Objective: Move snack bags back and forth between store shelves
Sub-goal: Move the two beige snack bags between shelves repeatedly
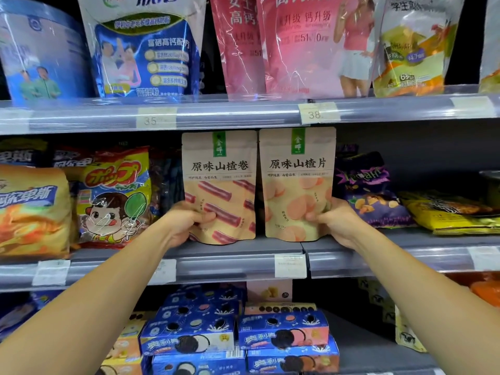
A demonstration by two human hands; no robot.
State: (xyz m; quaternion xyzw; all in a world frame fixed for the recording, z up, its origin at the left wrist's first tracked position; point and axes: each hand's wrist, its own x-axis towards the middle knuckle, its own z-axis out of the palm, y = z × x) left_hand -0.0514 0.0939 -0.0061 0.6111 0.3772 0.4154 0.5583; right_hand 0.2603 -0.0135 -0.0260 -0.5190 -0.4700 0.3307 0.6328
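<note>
Two beige snack pouches stand upright side by side on the middle shelf point(286, 247). The left pouch point(220, 169) shows red hawthorn rolls; my left hand point(184, 223) grips its lower left corner, thumb on the front. The right pouch point(297, 169) shows pink hawthorn slices; my right hand point(338, 220) holds its lower right edge, thumb on the front. Both pouches touch or nearly touch the shelf board.
A yellow candy bag point(113, 196) and orange bags sit left of the pouches, a purple chip bag point(370, 190) and yellow bags to the right. Large milk-powder bags fill the top shelf point(243, 112). Blue cookie boxes point(238, 336) stack on the lower shelf.
</note>
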